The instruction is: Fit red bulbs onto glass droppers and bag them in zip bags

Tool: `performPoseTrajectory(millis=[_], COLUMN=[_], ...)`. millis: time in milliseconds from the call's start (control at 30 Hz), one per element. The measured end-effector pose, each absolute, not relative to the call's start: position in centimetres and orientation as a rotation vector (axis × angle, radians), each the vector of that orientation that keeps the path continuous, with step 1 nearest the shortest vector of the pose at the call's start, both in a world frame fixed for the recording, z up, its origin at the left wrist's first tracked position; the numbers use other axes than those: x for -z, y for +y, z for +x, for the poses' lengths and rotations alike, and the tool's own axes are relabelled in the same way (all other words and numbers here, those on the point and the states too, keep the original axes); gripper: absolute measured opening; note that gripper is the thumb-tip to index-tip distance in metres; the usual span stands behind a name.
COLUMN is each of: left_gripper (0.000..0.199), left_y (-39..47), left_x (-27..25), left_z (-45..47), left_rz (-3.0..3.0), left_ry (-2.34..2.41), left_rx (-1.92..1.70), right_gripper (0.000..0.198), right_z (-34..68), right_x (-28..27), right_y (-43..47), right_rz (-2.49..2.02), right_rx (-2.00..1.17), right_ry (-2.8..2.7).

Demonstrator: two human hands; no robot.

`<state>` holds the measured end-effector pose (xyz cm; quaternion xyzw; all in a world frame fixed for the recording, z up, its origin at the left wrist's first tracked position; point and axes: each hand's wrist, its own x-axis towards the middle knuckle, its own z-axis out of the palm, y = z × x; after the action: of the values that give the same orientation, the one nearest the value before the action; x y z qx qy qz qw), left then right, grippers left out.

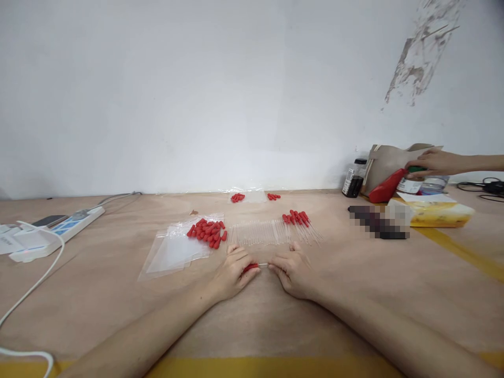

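Note:
My left hand (235, 272) is closed on a red rubber bulb (251, 268), pinched between thumb and fingers. My right hand (292, 269) grips a thin clear dropper tube (263, 265), most of it hidden by the fingers. The tube's visible end meets the bulb or sits in it; I cannot tell how deep. Just beyond my hands lies a row of clear tubes (258, 232). To the left, a pile of red bulbs (207, 232) rests on clear plastic bags (173, 252). Several droppers with red bulbs fitted (297, 218) lie at the right end of the row.
Small groups of red bulbs (238, 198) lie near the wall on a plastic bag (254, 196). A power strip (59, 233) with a white cable is at left. At right are a dark bottle (354, 178), a tissue pack (441, 211) and another person's hand (439, 161) on a green lid.

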<state>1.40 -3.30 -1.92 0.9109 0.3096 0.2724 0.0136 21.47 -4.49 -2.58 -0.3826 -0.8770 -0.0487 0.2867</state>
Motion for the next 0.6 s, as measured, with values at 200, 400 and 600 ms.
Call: performPoseTrajectory(millis=[200, 400, 600], left_gripper=[0.016, 0.014, 0.030], left_y=[-3.2, -3.0, -2.9], left_x=[2.2, 1.9, 1.6], left_z=[1.3, 1.2, 0.6], left_rz=[2.821, 2.806, 2.752], left_ry=[0.945, 0.948, 1.114], left_rx=[-0.824, -0.841, -0.976], right_gripper=[0.023, 0.024, 0.024], right_z=[21.1, 21.0, 21.9], right_x=[3.0, 2.5, 0.9], right_y=[-4.3, -4.3, -4.5], right_rz=[-1.023, -1.027, -1.137], right_rx=[0.102, 0.096, 0.213], right_ry=[-2.359, -2.375, -2.374])
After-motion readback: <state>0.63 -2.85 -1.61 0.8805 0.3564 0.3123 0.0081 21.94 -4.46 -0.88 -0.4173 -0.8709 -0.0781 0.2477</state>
